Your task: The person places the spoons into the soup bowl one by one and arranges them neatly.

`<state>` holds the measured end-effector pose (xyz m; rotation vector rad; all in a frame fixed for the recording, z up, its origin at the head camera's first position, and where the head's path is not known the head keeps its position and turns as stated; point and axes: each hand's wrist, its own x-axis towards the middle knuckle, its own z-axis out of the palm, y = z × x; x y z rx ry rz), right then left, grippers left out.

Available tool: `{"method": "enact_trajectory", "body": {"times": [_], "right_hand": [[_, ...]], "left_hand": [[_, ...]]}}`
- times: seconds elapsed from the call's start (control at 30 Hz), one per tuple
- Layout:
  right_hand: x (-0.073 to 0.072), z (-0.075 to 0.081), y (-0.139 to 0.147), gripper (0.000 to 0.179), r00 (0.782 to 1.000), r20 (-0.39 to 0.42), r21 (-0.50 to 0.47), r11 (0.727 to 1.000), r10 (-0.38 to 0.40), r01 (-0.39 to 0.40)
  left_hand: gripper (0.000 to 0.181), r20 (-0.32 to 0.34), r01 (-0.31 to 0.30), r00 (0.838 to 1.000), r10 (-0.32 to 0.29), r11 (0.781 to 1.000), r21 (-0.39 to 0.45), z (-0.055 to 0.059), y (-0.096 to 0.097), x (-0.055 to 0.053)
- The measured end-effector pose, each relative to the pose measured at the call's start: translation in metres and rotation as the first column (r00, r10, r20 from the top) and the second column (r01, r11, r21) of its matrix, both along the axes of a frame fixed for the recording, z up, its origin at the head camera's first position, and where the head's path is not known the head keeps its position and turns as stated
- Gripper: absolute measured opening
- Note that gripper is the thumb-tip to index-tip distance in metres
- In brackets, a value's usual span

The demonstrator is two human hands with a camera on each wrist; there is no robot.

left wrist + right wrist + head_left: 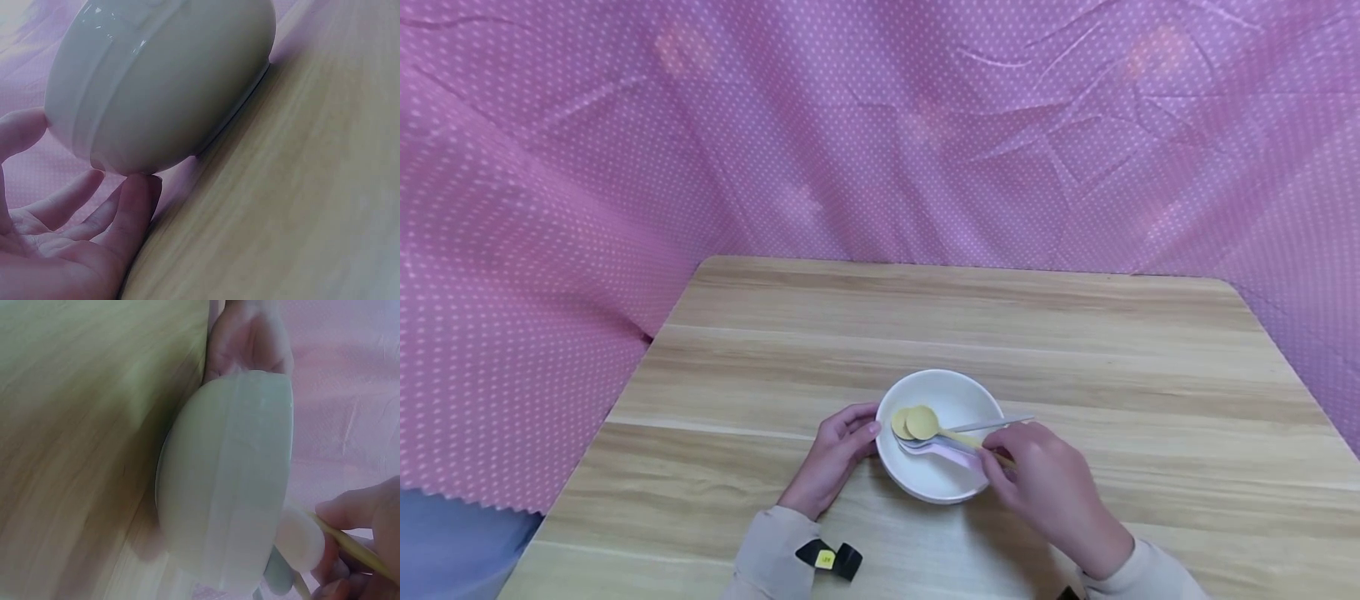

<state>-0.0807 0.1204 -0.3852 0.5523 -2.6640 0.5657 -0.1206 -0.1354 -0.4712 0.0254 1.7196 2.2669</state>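
Note:
A white bowl (pixel 940 492) stands on the wooden table. My left hand (pixel 838 450) holds its left side, with the fingertips against the outer wall (pixel 169 87) and the thumb near the rim. Between thumb and fingers, my right hand (pixel 1045 479) pinches the handle of a yellow spoon (pixel 922 422); this spoon's head is over the bowl. Another yellow spoon head (pixel 900 425) shows partly behind it. Also in the bowl are a thin grey handle (pixel 1000 423) that sticks out over the right rim and a pale lavender utensil (pixel 953 455). Rounded utensil ends (pixel 301 540) show by the rim in the right wrist view.
A wooden table (pixel 775 333) with rounded far corners carries the bowl. Pink dotted cloth (pixel 880 142) hangs behind it and at both sides. A black strap with a yellow label (pixel 825 559) is on the left sleeve.

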Motion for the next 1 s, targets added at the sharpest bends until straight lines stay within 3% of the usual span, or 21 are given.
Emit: {"method": "enact_trajectory", "body": {"times": [0.27,1.0], "right_hand": [[-0.004,0.001,-0.008,0.007,0.999,0.047,0.051,0.999,0.013,-0.015],[-0.014,-0.007,-0.012,0.006,1.0,-0.004,0.115,0.993,0.027,-0.026]], "left_hand": [[0.047,-0.001,-0.001,1.0,0.001,1.0,0.004,-0.001,-0.001,0.0],[0.044,0.019,-0.019,1.0,0.019,1.0,0.008,0.0,0.0,0.0]]}}
